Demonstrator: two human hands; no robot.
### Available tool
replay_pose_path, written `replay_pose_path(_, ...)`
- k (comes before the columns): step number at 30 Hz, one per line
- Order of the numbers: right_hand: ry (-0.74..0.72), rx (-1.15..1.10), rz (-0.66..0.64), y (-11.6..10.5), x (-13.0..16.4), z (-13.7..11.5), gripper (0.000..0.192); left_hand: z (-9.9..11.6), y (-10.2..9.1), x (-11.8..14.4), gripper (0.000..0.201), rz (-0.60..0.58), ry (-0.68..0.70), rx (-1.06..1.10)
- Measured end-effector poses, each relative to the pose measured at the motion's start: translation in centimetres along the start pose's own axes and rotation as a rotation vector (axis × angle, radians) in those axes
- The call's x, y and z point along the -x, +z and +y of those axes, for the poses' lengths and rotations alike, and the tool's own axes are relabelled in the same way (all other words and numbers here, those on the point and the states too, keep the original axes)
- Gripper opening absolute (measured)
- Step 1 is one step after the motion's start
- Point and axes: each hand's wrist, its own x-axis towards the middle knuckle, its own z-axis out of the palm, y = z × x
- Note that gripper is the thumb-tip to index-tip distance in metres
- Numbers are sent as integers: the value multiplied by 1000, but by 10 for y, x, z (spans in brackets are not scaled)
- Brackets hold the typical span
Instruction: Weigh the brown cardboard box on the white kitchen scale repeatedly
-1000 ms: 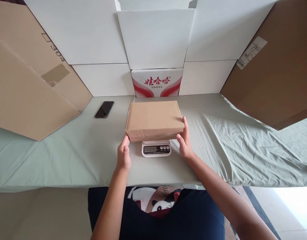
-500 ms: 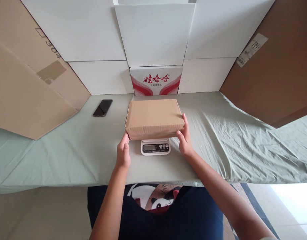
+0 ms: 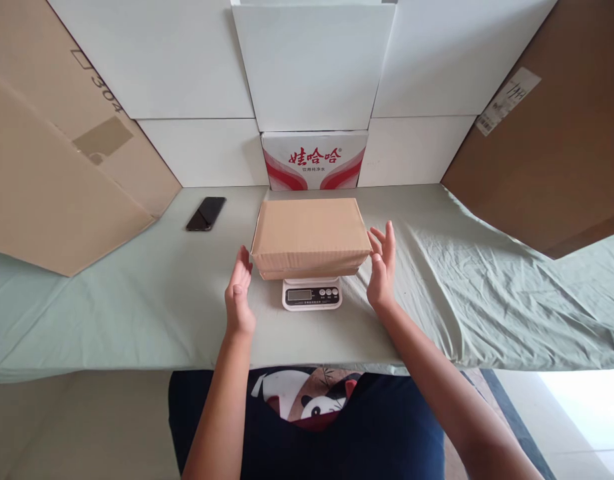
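Observation:
A closed brown cardboard box (image 3: 311, 230) rests on a small white kitchen scale (image 3: 313, 305), hiding its weighing platform. The scale's front panel shows a grey display and several round buttons; I cannot read a number on it. Just left of the box, my left hand (image 3: 241, 293) is open with its fingers extended, holding nothing. On the other side my right hand (image 3: 383, 270) is open too, fingers spread beside the box's right front corner. Whether a right fingertip still touches the cardboard I cannot tell.
A dark smartphone (image 3: 207, 214) lies on the green cloth (image 3: 187, 293) to the left. White boxes (image 3: 314, 67) and a red-and-white printed carton (image 3: 314, 177) line the back. Large brown cardboard panels (image 3: 51, 153) flank the table on the left and right.
Both hands have let go of the cardboard box and moved outward, the left hand to the left and the right hand to the right. The box stays on the scale.

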Motion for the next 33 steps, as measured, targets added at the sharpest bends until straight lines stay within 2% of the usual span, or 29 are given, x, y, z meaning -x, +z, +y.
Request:
replay_pose_path(12,55,-28,-57,1,-1,-8,70,-1,1,1,83,-6,-45,-2)
replay_pose_path(18,18,-2,-80,2,-1,-4,69,-4,2,1,85,-10,-45,-3)
replay_pose_path(33,62,-127,-47,2,-3,-6,70,-5,1,0,90,-9,-45,-17)
